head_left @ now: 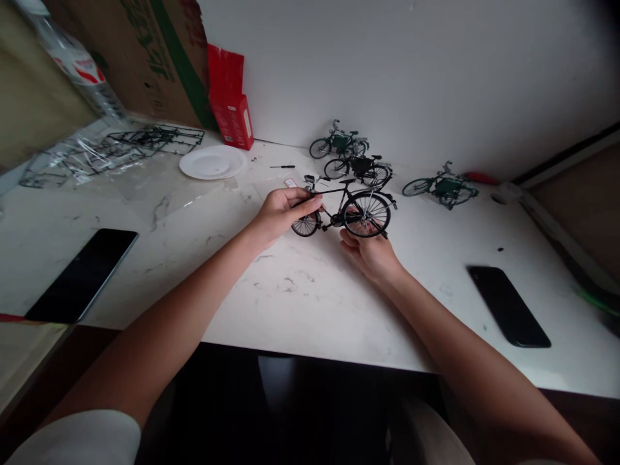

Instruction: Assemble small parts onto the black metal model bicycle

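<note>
A black model bicycle (334, 194) is held upright just above the table, its front wheel to the left and its rear wheel to the right. My left hand (285, 210) pinches it near the front fork and frame, thumb on the near side. Low behind the rear wheel, my right hand (369, 252) grips the bicycle from below; some of its fingers are hidden by the wheel and spokes. Behind stand a dark model bicycle (361, 168) and a green one (339, 142). Farther right, another green model bicycle (443, 187) stands or leans.
A white plate (213, 163), a small screwdriver (282, 167) and a red box (231, 116) lie toward the back. Black plastic part frames (159, 139) sit at the left by a bottle (80, 64). Phones lie left (84, 274) and right (508, 307).
</note>
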Tool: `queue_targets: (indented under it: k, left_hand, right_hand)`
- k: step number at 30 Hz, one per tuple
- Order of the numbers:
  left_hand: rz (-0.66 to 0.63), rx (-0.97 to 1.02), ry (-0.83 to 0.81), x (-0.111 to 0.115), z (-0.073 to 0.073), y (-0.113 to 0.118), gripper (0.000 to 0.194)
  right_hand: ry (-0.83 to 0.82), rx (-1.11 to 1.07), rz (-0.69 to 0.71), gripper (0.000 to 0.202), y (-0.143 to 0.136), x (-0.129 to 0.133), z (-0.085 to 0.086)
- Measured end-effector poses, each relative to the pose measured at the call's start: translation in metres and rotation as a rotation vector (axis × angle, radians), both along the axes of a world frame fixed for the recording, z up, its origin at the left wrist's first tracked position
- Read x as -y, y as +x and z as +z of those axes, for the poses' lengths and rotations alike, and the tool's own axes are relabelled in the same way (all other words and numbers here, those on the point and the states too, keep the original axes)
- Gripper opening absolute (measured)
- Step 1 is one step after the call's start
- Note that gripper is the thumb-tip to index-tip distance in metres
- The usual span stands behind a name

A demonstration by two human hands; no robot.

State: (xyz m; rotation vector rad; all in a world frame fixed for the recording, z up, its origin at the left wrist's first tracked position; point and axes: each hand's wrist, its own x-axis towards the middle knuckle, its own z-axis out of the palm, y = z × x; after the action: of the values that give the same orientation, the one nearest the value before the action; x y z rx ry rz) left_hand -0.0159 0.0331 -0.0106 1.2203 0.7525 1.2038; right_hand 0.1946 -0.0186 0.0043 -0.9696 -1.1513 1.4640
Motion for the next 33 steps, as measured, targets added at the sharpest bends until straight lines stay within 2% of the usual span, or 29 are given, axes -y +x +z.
queue_targets:
  k: [6,11,18,25,28,33]
  left_hand:
    - [-0.070,-0.073,0.022,0.006,0.003,0.003,0.039]
    - [-0.066,-0.071,0.030,0.008,0.003,0.005,0.039]
    - [0.002,-0.038,0.047,0.005,0.003,0.003,0.036]
    - [0.109,0.012,0.022,0.002,0.011,0.002,0.037]
    - [0.111,0.027,0.021,0.001,0.011,0.002,0.036]
    - [0.076,0.013,0.008,0.002,0.007,0.002,0.037]
  right_hand:
    - [0.016,0.037,0.035,0.058,0.001,-0.003,-0.015]
    - [-0.029,0.047,0.065,0.051,0.004,-0.006,-0.022]
    - [-0.100,0.097,0.133,0.039,0.003,-0.002,-0.019]
    - [-0.102,0.019,0.141,0.043,0.004,-0.003,-0.015]
    - [-0.072,-0.002,0.154,0.040,0.004,-0.002,-0.014]
    - [-0.073,-0.041,0.085,0.041,0.003,-0.002,-0.011]
